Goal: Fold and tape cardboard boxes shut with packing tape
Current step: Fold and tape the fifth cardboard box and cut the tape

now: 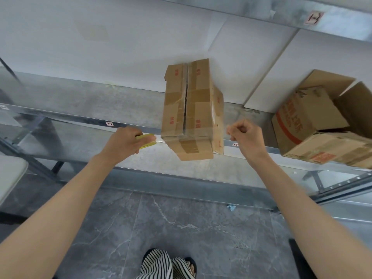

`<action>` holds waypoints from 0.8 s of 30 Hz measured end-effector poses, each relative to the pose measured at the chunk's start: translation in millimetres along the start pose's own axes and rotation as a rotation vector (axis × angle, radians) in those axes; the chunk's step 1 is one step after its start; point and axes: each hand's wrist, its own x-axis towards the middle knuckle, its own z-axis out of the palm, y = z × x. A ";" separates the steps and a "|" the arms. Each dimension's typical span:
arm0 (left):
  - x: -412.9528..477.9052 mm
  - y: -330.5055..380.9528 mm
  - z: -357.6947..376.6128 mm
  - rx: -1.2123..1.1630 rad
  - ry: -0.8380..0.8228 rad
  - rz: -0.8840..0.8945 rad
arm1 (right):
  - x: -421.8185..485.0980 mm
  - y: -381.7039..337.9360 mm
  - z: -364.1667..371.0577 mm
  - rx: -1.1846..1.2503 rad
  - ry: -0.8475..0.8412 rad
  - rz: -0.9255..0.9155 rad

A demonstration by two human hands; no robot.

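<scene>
A closed brown cardboard box [191, 109] with red print sits on the metal shelf [90, 105], its flaps meeting in a dark centre seam. My left hand [125, 140] grips a yellow-cored roll of clear packing tape [147, 140] just left of the box's near end. A strip of clear tape [193, 135] runs from the roll across the near end of the box to my right hand [244, 134]. That hand pinches the tape's free end just right of the box.
Two more cardboard boxes [314, 121] with red print lie tilted at the right of the shelf, one with open flaps. A white wall stands behind. An upper shelf [302, 15] hangs overhead. Grey tiled floor [181, 228] and my feet lie below.
</scene>
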 end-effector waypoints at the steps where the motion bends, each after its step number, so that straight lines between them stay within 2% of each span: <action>1: 1.0 -0.6 2.3 0.001 -0.003 -0.007 | 0.9 1.9 0.9 0.005 -0.002 0.002; 12: 9.3 3.4 24.8 -0.106 -0.026 -0.070 | 11.7 28.6 20.7 0.056 0.015 0.028; 17: 15.2 6.9 33.7 -0.130 -0.003 -0.055 | 12.1 36.9 42.6 0.065 0.018 -0.021; 21: 17.5 14.3 39.5 -0.137 0.020 -0.031 | 16.4 53.7 57.6 0.106 0.044 0.043; 24: 18.4 17.5 38.7 -0.146 0.028 -0.023 | 25.3 75.1 65.0 0.086 0.043 0.158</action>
